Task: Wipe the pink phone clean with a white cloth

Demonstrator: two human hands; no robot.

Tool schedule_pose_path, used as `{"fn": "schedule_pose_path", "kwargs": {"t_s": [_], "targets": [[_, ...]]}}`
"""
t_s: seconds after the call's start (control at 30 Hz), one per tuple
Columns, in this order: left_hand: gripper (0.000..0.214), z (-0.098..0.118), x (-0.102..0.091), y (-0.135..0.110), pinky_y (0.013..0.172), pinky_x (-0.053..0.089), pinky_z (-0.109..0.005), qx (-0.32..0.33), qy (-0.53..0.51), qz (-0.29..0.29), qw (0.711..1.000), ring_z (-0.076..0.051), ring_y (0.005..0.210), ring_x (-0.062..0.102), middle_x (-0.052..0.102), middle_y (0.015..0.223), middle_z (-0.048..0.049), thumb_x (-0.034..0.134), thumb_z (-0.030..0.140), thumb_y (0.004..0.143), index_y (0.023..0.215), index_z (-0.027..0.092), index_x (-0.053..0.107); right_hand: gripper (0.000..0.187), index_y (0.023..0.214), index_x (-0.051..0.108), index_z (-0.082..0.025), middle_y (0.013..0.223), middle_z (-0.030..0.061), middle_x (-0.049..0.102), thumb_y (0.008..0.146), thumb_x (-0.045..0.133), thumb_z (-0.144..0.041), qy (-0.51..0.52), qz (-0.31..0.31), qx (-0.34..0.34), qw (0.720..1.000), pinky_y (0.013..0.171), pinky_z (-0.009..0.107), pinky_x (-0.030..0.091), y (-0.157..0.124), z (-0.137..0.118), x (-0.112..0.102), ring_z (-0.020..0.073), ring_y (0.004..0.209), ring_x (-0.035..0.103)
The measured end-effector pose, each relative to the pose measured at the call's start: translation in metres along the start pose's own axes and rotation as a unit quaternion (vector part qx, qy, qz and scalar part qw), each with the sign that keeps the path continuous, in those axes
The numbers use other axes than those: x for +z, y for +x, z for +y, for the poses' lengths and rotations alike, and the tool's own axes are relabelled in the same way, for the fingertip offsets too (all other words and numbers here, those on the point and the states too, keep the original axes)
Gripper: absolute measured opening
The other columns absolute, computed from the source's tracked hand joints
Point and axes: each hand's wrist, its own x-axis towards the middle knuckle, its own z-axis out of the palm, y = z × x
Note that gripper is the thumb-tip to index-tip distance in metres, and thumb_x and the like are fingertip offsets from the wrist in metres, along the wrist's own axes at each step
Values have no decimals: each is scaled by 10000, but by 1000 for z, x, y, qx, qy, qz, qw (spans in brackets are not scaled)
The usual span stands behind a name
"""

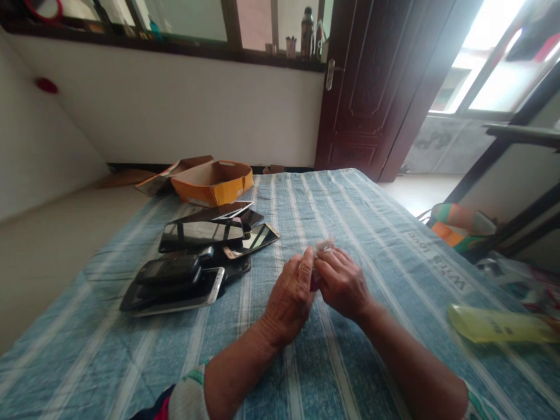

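Observation:
My left hand [286, 300] and my right hand [343, 283] meet above the middle of the cloth-covered table. Both are closed on a crumpled, whitish see-through wrap [325, 245], whose top sticks out past the fingers. A small dark reddish patch shows between the hands; what it belongs to is hidden. To the left lies a loose pile of several phones. In it are a large black phone [201, 233], a gold-edged phone [256, 240], a white-edged phone [212, 291] and a bulky black device [168, 269] on top.
An orange cardboard box [214, 189] sits at the table's far left corner. A yellow packet [499, 325] lies by the right edge, near some plastic bags [511, 280]. The striped blue cloth [371, 233] covers the table. Behind stand a white wall and a dark red door [363, 87].

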Motion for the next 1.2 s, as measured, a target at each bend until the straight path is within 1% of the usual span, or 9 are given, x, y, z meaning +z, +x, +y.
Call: {"fn": "schedule_pose_path", "kwargs": {"t_s": [0.2, 0.33, 0.43, 0.53, 0.77, 0.97, 1.07, 1.13, 1.2], "targets": [[857, -3, -1, 1, 957, 491, -474, -31, 4, -38, 999, -303, 1119, 520, 520, 1216, -165, 568, 35, 734, 1473, 134, 146, 161, 749, 616, -190, 780, 48, 641, 838, 495, -130, -52, 0, 137, 989, 710, 288, 405, -12, 32, 7, 188, 726, 567], [802, -9, -1, 6, 966, 476, -467, -86, -8, -81, 993, -300, 1086, 544, 571, 1185, -166, 641, 94, 711, 1425, 92, 278, 149, 723, 604, -203, 762, 26, 636, 833, 513, -161, -63, -54, 231, 969, 630, 267, 345, -19, 45, 12, 167, 676, 553], [734, -11, -4, 10, 979, 462, -446, -133, -12, -118, 984, -303, 1084, 560, 594, 1189, -181, 681, 149, 702, 1367, 57, 384, 148, 715, 606, -209, 757, 16, 633, 828, 520, -170, -53, -78, 270, 958, 609, 260, 319, -21, 48, 15, 156, 661, 549], [626, -11, -7, 15, 970, 463, -418, -163, -5, -147, 975, -298, 1082, 575, 620, 1157, -163, 684, 196, 714, 1293, 72, 481, 126, 741, 620, -207, 778, 21, 641, 816, 529, -163, -35, -77, 283, 955, 620, 261, 325, -21, 50, 17, 163, 687, 563], [493, -5, -13, 23, 889, 487, -390, -189, 32, -186, 964, -290, 991, 605, 661, 1057, -115, 659, 271, 726, 1184, 121, 555, 130, 774, 618, -215, 804, 24, 646, 785, 528, -122, -18, -62, 265, 962, 649, 259, 363, -21, 50, 19, 170, 722, 569], [406, -2, -14, 23, 892, 475, -397, -184, 55, -200, 961, -303, 1031, 586, 654, 1087, -124, 604, 256, 755, 1140, 132, 567, 151, 751, 602, -199, 825, 48, 636, 778, 526, -72, -15, -59, 116, 991, 732, 284, 383, -16, 29, 18, 183, 771, 549], [464, -1, -14, 22, 906, 467, -401, -190, 53, -201, 960, -305, 1063, 573, 650, 1105, -131, 619, 259, 745, 1183, 128, 541, 149, 722, 586, -196, 798, 47, 617, 820, 526, -100, -18, -75, 49, 996, 757, 294, 378, -12, 19, 16, 183, 774, 531], [495, 0, -14, 22, 906, 465, -393, -191, 54, -202, 959, -299, 1061, 572, 651, 1103, -124, 630, 254, 733, 1203, 136, 527, 156, 717, 584, -195, 782, 44, 609, 843, 528, -121, -21, -86, 30, 996, 760, 295, 374, -11, 18, 15, 180, 772, 526], [446, 1, -14, 23, 888, 467, -387, -186, 62, -202, 960, -291, 1031, 581, 659, 1074, -111, 623, 244, 736, 1166, 154, 544, 162, 708, 585, -194, 768, 43, 606, 836, 532, -110, -33, -96, 45, 994, 746, 290, 367, -12, 22, 15, 176, 758, 525]]}}
